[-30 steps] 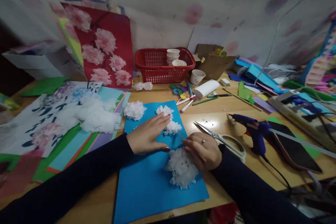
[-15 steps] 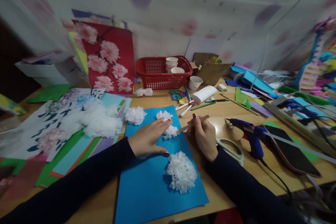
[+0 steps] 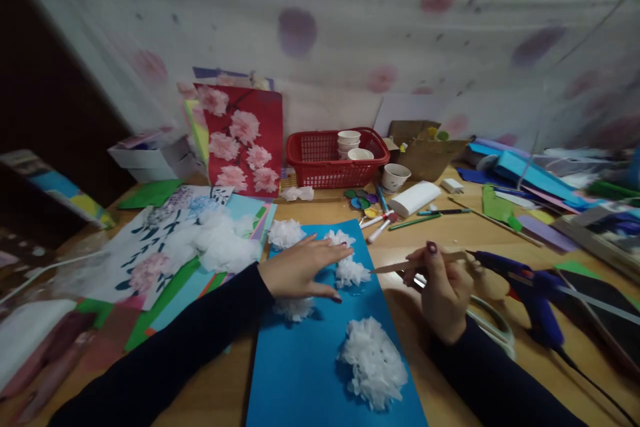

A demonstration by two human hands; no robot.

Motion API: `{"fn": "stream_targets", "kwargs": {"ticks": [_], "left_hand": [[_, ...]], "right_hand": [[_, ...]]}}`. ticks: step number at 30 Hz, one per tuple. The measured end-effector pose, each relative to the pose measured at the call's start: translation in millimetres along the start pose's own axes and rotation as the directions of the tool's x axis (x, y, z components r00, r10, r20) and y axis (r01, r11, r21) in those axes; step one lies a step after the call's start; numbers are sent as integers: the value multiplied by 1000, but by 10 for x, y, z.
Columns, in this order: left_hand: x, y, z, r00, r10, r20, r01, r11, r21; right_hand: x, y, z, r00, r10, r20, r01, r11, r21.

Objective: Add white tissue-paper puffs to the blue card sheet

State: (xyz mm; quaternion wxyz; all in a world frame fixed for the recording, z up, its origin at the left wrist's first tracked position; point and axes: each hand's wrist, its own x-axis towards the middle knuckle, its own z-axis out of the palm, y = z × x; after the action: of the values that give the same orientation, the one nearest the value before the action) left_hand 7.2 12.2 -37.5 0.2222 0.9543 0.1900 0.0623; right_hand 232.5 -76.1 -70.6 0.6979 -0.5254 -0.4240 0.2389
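My left hand point(image 3: 303, 268) is spread, palm down, over a blue paper sheet point(image 3: 300, 373), its fingertips close to two small white tissue flowers. One of them point(image 3: 352, 272) lies by the sheet's right edge; the other point(image 3: 340, 237) is above it. Part of another white flower point(image 3: 294, 309) shows below my palm. A large white tissue flower point(image 3: 374, 363) rests on the lower right of the sheet, and one more point(image 3: 286, 233) is at its top left corner. My right hand point(image 3: 443, 290) pinches a thin wooden stick point(image 3: 390, 267), whose pointed end is beside the small flower.
Scissors point(image 3: 495, 327) lie partly under my right hand, with a blue glue gun point(image 3: 530, 290) beyond. A red basket point(image 3: 325, 173) with paper cups stands at the back beside a red flower picture point(image 3: 245, 140). White fluff point(image 3: 225, 243) and coloured papers cover the left side.
My right hand has drawn the stick a little rightward, off the small flower. My left hand has lifted slightly, uncovering more of the flower below it. The view has swung left and up.
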Motion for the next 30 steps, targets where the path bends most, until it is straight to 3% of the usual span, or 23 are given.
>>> {"fn": "stream_targets", "kwargs": {"ticks": [2,4,7,9,11,14,19,25,30], "left_hand": [[-92,-87,-294,997,-27,-73,26,999,-18],[-233,-257,-591,964,-181,-194,176,984,-40],[-488,-676,-872,812,-442,-380,485,874,19],[-634,-992,-907,677,-603,-422,670,742,15],[-725,-1255,-850,633,-653,-417,712,701,-17],[-758,-1481,-704,648,-663,-374,686,722,-92],[-732,-1567,-584,684,-657,-317,624,752,-211],[-734,-1496,-692,693,-633,-346,548,774,-319],[-706,-1336,-819,684,-608,-402,485,791,-373]], "right_hand": [[-8,-4,0,1000,-28,-3,28,1000,9],[-16,6,-3,999,-49,5,49,999,-3],[-21,41,-14,999,-39,32,40,998,-44],[-19,59,-23,998,-29,47,32,997,-73],[-16,60,-27,998,-36,56,41,995,-87],[-17,36,-23,995,-55,78,62,995,-80],[-29,41,-28,989,-84,124,97,990,-106],[-26,74,-50,988,-83,131,99,987,-124],[-60,86,-44,976,-78,203,97,991,-87]]}}
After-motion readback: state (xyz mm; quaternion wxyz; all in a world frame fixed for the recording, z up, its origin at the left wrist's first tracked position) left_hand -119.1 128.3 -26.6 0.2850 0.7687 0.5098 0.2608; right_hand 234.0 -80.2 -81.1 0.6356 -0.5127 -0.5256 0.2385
